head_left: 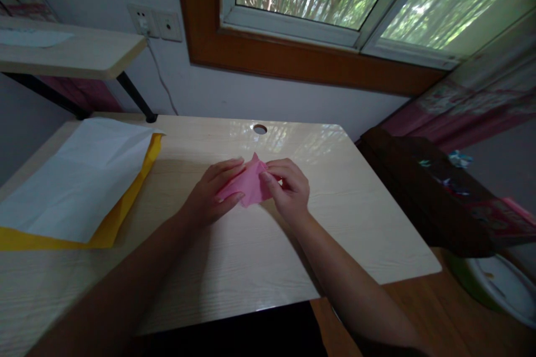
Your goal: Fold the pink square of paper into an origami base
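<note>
A piece of folded pink paper (250,183) is held over the middle of the desk, with one pointed corner sticking up. My left hand (218,187) grips its left side, thumb below and fingers along the upper edge. On the right side, my right hand (288,187) pinches the paper between thumb and fingers. Parts of the folds are hidden behind my fingers.
White sheets (79,173) lie over yellow paper (125,212) on the desk's left. A raised shelf (104,56) stands at the back left. The pale desk (355,223) has a round cable hole (260,129) near the wall. Dark wooden furniture (419,189) stands to the right.
</note>
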Action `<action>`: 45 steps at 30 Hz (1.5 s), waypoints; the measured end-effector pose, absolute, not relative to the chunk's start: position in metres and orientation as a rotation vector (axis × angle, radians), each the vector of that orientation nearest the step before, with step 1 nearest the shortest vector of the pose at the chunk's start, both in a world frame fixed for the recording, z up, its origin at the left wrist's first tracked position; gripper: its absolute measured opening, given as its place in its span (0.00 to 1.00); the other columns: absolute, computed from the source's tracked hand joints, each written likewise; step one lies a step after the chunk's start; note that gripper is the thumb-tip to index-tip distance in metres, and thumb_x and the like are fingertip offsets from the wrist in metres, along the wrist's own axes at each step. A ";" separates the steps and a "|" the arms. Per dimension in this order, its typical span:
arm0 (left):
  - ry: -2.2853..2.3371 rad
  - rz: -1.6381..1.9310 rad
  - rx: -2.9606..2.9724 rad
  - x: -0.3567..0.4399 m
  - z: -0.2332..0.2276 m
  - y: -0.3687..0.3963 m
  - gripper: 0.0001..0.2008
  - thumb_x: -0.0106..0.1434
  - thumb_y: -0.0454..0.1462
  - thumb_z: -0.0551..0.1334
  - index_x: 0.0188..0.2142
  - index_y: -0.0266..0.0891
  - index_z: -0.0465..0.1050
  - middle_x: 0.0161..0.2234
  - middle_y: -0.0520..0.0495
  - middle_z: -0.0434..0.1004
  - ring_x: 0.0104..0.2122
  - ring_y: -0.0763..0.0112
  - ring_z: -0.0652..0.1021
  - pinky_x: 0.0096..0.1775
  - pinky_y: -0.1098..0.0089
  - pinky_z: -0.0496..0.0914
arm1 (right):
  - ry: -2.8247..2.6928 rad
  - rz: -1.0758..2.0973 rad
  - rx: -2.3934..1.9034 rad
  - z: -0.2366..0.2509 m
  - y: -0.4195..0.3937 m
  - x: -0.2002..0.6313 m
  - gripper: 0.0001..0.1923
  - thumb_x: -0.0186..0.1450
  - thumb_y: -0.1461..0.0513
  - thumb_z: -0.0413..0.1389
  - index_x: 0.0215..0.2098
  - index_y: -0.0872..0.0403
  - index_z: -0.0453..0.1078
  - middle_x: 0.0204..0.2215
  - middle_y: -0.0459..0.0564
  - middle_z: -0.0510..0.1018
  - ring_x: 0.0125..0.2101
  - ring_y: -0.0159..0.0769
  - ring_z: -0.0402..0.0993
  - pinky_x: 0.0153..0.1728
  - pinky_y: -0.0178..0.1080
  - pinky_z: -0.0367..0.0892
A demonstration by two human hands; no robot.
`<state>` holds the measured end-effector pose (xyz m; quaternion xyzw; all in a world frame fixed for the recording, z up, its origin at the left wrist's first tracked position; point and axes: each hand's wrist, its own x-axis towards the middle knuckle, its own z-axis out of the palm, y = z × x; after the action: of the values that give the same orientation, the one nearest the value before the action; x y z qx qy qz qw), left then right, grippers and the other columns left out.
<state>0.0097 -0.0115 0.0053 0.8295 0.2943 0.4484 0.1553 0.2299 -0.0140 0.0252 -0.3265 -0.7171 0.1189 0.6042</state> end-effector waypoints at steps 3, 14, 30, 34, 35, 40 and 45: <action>0.840 1.332 2.324 0.010 0.007 -0.014 0.23 0.68 0.34 0.64 0.62 0.45 0.69 0.58 0.40 0.75 0.58 0.60 0.76 0.58 0.58 0.72 | -1.653 0.298 -0.773 0.025 -0.014 0.230 0.07 0.67 0.67 0.61 0.39 0.48 0.78 0.35 0.48 0.83 0.39 0.38 0.79 0.40 0.44 0.74; 0.927 1.505 2.268 0.005 0.018 -0.014 0.03 0.68 0.34 0.64 0.41 0.41 0.77 0.38 0.46 0.83 0.38 0.68 0.81 0.42 0.67 0.75 | -1.544 0.376 -0.855 0.021 -0.011 0.232 0.04 0.68 0.62 0.61 0.37 0.46 0.78 0.36 0.47 0.82 0.39 0.37 0.78 0.41 0.44 0.74; 0.635 1.025 2.073 -0.005 0.017 -0.018 0.41 0.65 0.48 0.67 0.71 0.51 0.50 0.74 0.39 0.47 0.72 0.51 0.54 0.70 0.45 0.55 | -1.597 0.955 -0.745 0.026 -0.010 0.235 0.08 0.66 0.55 0.64 0.32 0.50 0.78 0.33 0.48 0.82 0.35 0.35 0.79 0.37 0.39 0.74; 0.605 0.978 2.043 -0.007 0.013 -0.019 0.33 0.64 0.45 0.69 0.64 0.50 0.57 0.74 0.37 0.47 0.73 0.50 0.53 0.68 0.42 0.57 | -1.606 0.959 -0.776 0.027 -0.010 0.234 0.11 0.65 0.53 0.65 0.31 0.51 0.78 0.33 0.49 0.82 0.35 0.35 0.79 0.37 0.39 0.74; 0.605 0.966 2.051 -0.007 0.012 -0.019 0.29 0.64 0.45 0.69 0.61 0.49 0.59 0.74 0.37 0.47 0.73 0.50 0.53 0.68 0.41 0.57 | -1.608 0.953 -0.777 0.027 -0.010 0.233 0.11 0.65 0.53 0.65 0.31 0.51 0.77 0.33 0.49 0.82 0.35 0.35 0.79 0.38 0.39 0.74; 0.626 0.930 2.153 -0.005 0.014 -0.018 0.20 0.64 0.44 0.68 0.51 0.46 0.63 0.73 0.37 0.48 0.73 0.48 0.49 0.69 0.39 0.51 | -1.660 1.013 -0.704 0.027 -0.011 0.233 0.08 0.67 0.55 0.64 0.33 0.50 0.78 0.35 0.49 0.82 0.37 0.35 0.79 0.41 0.40 0.75; 0.631 1.017 2.228 -0.002 0.023 -0.020 0.13 0.64 0.40 0.67 0.46 0.44 0.66 0.62 0.37 0.65 0.67 0.51 0.64 0.65 0.47 0.63 | -1.688 1.026 -0.675 0.026 -0.012 0.234 0.07 0.67 0.56 0.64 0.34 0.51 0.78 0.35 0.49 0.82 0.37 0.35 0.79 0.42 0.41 0.75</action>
<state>-0.0016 -0.0199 0.0232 0.8399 0.2380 0.3835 0.3015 0.2337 -0.0118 0.0264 -0.2794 -0.6990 0.4247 0.5029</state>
